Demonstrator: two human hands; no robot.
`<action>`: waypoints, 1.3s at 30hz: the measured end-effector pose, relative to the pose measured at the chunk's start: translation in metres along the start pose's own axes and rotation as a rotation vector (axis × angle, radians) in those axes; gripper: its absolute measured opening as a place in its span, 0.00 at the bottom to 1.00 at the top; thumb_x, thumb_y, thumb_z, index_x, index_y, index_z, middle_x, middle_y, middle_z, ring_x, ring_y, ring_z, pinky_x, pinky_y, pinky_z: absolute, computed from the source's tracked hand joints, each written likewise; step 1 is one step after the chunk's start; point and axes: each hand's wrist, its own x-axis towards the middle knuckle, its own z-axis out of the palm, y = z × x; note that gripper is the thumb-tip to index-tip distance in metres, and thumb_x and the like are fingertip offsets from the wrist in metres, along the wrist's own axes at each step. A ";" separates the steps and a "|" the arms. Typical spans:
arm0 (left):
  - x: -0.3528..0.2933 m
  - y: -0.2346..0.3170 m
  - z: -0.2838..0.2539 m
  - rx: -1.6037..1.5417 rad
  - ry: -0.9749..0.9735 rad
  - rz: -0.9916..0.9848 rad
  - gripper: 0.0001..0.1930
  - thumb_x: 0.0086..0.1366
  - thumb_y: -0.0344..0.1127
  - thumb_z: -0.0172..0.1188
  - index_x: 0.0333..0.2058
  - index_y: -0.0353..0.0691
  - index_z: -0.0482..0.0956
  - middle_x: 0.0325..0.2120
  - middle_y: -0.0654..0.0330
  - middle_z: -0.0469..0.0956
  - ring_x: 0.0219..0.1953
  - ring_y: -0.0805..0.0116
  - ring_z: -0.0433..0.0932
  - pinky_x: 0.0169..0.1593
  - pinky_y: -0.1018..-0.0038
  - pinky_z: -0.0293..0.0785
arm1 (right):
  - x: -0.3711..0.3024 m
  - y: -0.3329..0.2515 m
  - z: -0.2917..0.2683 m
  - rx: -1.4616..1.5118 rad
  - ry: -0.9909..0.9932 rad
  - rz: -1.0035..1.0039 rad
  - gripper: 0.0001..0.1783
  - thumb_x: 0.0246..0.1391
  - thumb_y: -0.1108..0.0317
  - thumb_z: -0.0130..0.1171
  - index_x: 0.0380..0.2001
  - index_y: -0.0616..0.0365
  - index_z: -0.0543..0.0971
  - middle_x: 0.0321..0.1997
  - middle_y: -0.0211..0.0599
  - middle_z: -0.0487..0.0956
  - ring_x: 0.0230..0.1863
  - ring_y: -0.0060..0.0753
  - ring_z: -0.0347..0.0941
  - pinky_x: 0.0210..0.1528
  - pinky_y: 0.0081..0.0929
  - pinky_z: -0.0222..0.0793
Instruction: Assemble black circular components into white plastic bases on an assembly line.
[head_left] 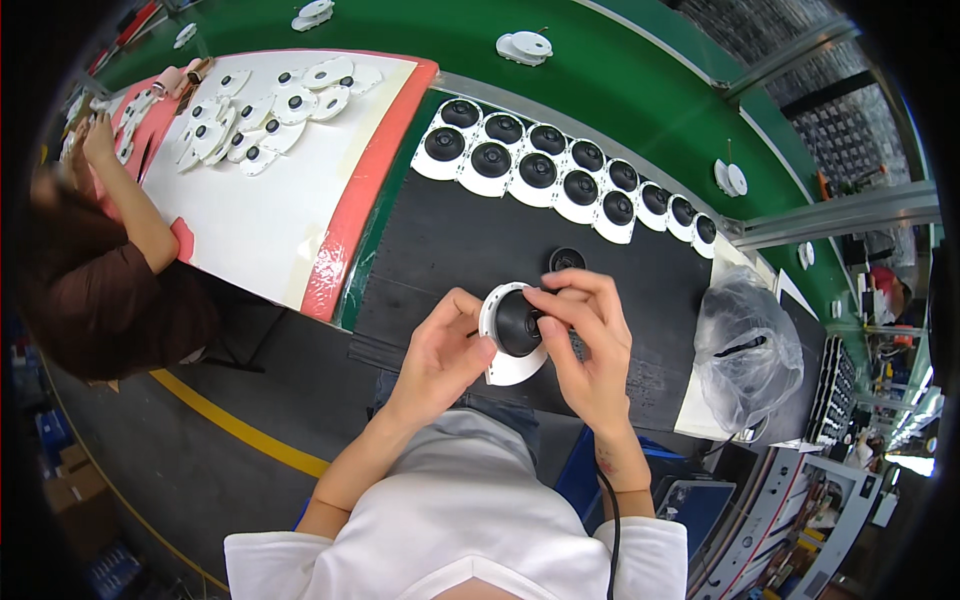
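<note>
My left hand [440, 350] grips the rim of a white plate [512, 372] from its left side, thumb in front. A round black dome [515, 322] sits on this plate, tilted toward me, just above the near part of the mat. Thumb and fingertips of my right hand [592, 345] close on the dome's right side. Beyond the right hand, a loose black round part [566, 259] lies on the black mat [440, 250]. Two rows of similar white plates with black domes [538, 170] stand along the mat's far edge.
A clear plastic bag [748, 345] lies at the mat's right. Left, a white, red-edged table [290, 230] bears several white parts with small black centres; a co-worker [110, 270] sits there. Behind runs a green conveyor [420, 45] carrying white parts. A black cable [613, 510] hangs by my right forearm.
</note>
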 end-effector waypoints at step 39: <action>0.010 0.004 0.011 -0.075 -0.052 -0.333 0.29 0.71 0.41 0.55 0.64 0.33 0.59 0.58 0.47 0.70 0.56 0.54 0.75 0.59 0.56 0.74 | 0.009 0.007 -0.056 -0.407 -0.205 -0.069 0.43 0.30 0.55 0.78 0.51 0.61 0.74 0.51 0.43 0.78 0.51 0.46 0.74 0.50 0.38 0.69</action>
